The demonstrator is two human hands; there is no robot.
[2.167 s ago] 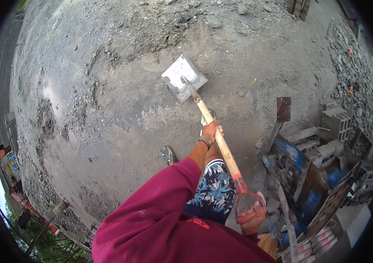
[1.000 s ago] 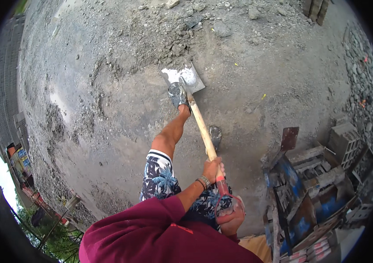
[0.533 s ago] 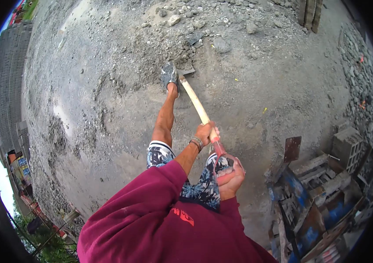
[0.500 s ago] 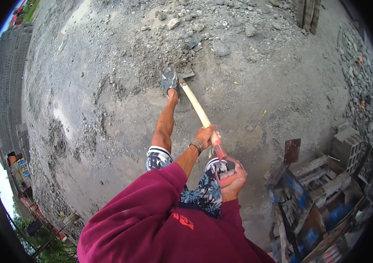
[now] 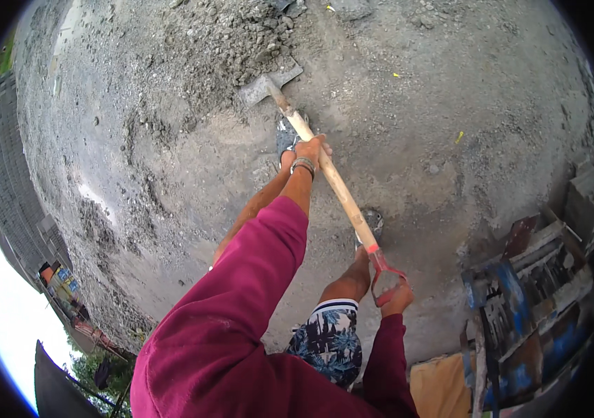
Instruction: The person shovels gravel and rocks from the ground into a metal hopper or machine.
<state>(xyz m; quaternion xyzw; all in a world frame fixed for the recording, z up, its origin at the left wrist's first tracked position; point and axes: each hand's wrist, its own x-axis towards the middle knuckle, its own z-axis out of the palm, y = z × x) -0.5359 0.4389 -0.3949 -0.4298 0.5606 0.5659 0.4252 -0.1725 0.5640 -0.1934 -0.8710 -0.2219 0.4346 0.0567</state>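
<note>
A shovel (image 5: 342, 189) with a pale wooden shaft and a red D-shaped handle slants across the ground before me. My left hand (image 5: 313, 151) wraps round the shaft not far above the blade, a bracelet at its wrist. At the other end, my right hand (image 5: 396, 298) grips the red handle. The wide grey metal blade (image 5: 270, 83) lies against the edge of a heap of grey gravel and dirt (image 5: 224, 52). My shoe (image 5: 285, 134) stands on the ground just behind the blade, partly hidden by the shaft and my left hand.
Loose gravelly ground (image 5: 192, 167) spreads around me. Scrap wood and blue-painted boards (image 5: 513, 306) are piled at the lower right, beside a tan sheet (image 5: 442, 386). A grey block wall (image 5: 8, 153) runs along the left. A flat stone (image 5: 350, 8) lies at the far edge.
My left hand has slid down the shaft toward the blade. The foot by the blade has come back from it, and the blade now shows broadly against the gravel. My right hand stays on the handle.
</note>
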